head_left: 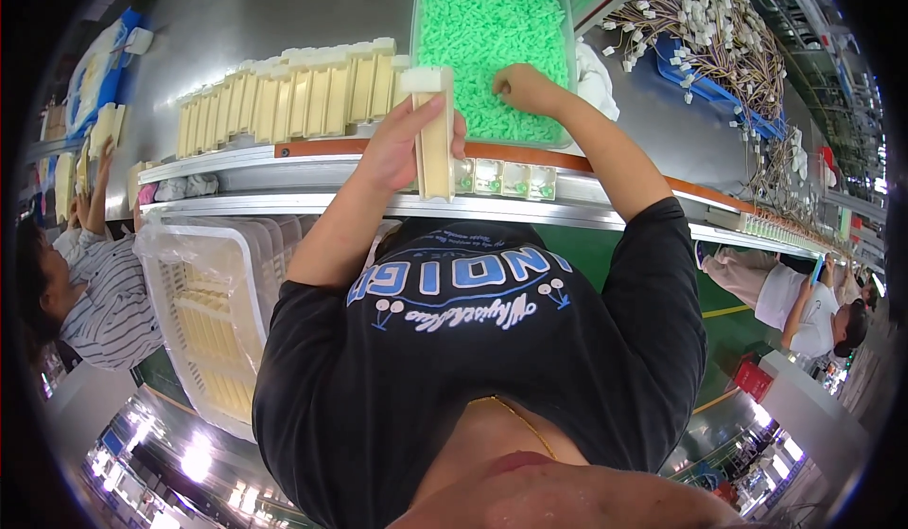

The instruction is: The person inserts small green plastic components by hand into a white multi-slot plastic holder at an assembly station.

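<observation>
Left hand [393, 146] gripped long cream plastic housing [436, 162]

Near small green plastic pieces [492, 18], it looked light and stiff; its long sides seemed good for holding. Right hand [526, 90] curled over them; what it gripped, I could not tell.

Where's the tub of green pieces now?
Head view, top centre: the plastic tub sits on the metal bench, right of the row of cream blocks, with the right hand over it.
</observation>
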The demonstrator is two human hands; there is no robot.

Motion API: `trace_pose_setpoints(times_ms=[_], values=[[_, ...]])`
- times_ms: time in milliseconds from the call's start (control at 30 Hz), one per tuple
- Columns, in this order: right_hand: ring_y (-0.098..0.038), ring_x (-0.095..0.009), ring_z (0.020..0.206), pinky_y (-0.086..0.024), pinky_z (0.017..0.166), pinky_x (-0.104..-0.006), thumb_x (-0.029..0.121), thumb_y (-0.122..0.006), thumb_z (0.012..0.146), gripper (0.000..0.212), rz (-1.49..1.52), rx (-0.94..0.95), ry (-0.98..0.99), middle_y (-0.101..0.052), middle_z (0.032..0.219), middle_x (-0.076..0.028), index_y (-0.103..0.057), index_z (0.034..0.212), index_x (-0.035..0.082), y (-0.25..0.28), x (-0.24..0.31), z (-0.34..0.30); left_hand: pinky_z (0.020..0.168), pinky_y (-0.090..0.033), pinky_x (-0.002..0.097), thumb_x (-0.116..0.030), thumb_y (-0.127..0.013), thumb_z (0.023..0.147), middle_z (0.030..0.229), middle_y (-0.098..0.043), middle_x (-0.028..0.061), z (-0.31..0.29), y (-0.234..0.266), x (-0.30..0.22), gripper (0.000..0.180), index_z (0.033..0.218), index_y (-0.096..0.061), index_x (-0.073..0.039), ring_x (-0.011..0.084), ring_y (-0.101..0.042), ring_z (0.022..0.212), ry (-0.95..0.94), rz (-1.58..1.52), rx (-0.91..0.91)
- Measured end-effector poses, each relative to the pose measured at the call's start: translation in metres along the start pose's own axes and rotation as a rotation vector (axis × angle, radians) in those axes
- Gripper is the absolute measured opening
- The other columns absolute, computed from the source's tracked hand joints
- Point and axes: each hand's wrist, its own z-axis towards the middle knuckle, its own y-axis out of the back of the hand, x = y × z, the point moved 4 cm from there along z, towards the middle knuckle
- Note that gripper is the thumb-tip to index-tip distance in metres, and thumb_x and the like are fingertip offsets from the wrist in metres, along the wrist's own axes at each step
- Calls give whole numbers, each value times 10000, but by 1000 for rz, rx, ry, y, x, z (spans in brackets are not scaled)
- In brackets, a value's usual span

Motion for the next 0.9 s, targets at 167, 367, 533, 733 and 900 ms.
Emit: trace_pose_setpoints(times_ms=[167, 367, 533, 733, 900], values=[[-575, -232, 685, -452, 616, -308, 60, -597, 634, 145, -88, -8, 120, -595, 737, -134, -599, 773, 18, -8, 0, -1, 571, -454, 304, -232, -455, 873, 742, -544, 92, -1, -1, -1, 175, 900, -467, -60, 184, -540, 623, 0, 2, 4], [-570, -268, 707, -447, 627, -355, 170, -646, 656, 171, 54, 98, 27, -594, 731, -110, -574, 742, 42, -5, 4, -8, 572, -455, 307, -230, -460, 870, 742, -544, 94, -2, 2, -1, 175, 901, -465, -59, 187, -539, 617, 6, 14, -19], [-568, -277, 721, -449, 637, -364, 210, -640, 667, 197, -116, 12, -46, -593, 748, -119, -567, 763, 56, -7, 12, -11, 575, -456, 306, -234, -465, 867, 742, -544, 95, -3, 1, -2, 181, 905, -465, -57, 186, -541, 620, 14, 26, -19], [-572, -255, 665, -449, 611, -344, 192, -634, 673, 166, -100, -36, -72, -604, 716, -122, -605, 742, 43, -2, 13, -15, 573, -457, 296, -227, -471, 863, 764, -553, 103, -8, -4, 0, 217, 958, -461, -33, 178, -551, 621, 38, 80, 69], [-540, -86, 607, -430, 546, -220, 144, -654, 703, 169, 465, -128, -167, -603, 655, -20, -652, 821, 22, 36, 31, -23, 575, -456, 283, -184, -510, 840, 781, -557, 103, -18, -16, 6, 262, 1028, -446, -14, 171, -559, 616, 84, 150, 251]])
